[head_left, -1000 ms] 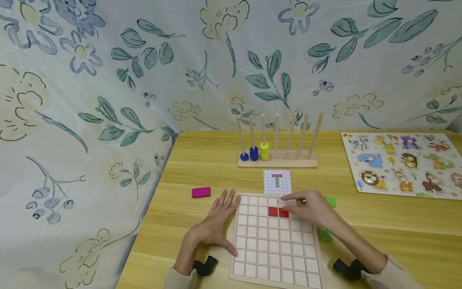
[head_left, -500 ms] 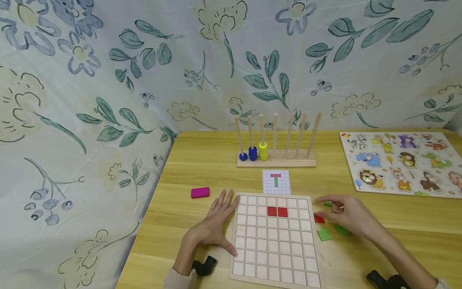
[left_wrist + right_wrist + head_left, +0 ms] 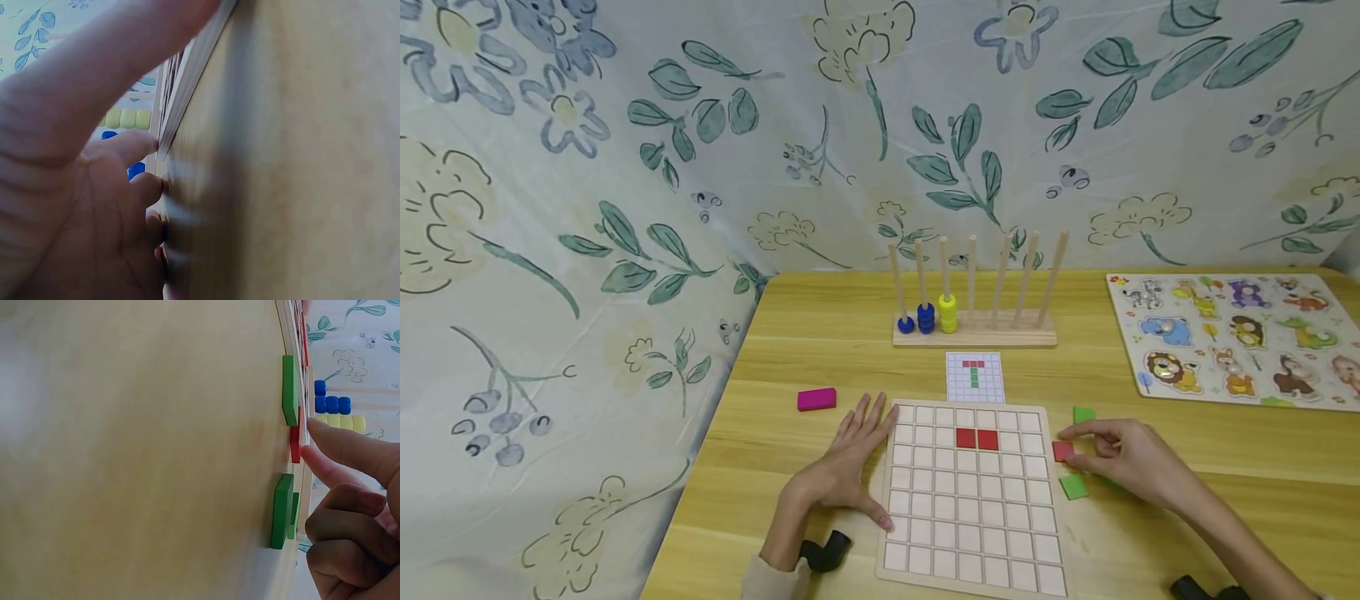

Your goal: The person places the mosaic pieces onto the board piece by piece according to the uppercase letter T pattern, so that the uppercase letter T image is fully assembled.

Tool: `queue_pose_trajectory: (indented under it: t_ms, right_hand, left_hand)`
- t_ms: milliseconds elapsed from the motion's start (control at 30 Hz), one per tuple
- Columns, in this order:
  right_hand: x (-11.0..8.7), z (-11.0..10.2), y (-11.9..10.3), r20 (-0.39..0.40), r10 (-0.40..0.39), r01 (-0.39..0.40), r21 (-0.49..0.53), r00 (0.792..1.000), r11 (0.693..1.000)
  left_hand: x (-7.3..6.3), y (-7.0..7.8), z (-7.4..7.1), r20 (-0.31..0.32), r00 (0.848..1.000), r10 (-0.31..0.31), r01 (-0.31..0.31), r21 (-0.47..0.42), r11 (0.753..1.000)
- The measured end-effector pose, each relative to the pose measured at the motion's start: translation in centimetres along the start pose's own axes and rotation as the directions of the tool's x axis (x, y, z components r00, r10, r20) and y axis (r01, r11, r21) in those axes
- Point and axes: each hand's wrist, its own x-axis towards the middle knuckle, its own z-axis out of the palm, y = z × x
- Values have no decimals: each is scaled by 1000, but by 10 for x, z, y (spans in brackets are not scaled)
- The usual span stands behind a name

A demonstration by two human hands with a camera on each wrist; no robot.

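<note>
My left hand [image 3: 842,467] lies spread along the left side of a wooden grid board [image 3: 945,510], index finger and thumb touching its edge. In the left wrist view the thumb arches over beside the board's rim. Two red square tiles [image 3: 987,440] fill neighbouring cells in the second row. Right of the board, my right hand [image 3: 1131,458] pinches a third red tile [image 3: 1063,452] between thumb and index finger, low at the table. Its other fingers are curled in, as the right wrist view shows. Green tiles [image 3: 1074,487] lie around it, one mostly hidden under the hand.
Behind the board lies a pattern card [image 3: 974,377] with a red and green T. Beyond stands a peg rack [image 3: 1000,333] with blue and yellow beads. An animal puzzle board [image 3: 1217,333] sits back right, a magenta block [image 3: 817,400] left.
My right hand has left the tile on the board, moved right, and closed thumb and index finger on the loose red tile. My left hand stays at the board's edge.
</note>
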Motion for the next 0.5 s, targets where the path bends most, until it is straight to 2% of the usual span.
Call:
queue_pose_trajectory:
  t_ms: [500]
  right_hand:
    - [4,-1,1,36,42,-42,-2,998,999]
  left_hand:
    - [0,0,0,2,1000,-11,11,-8,1000]
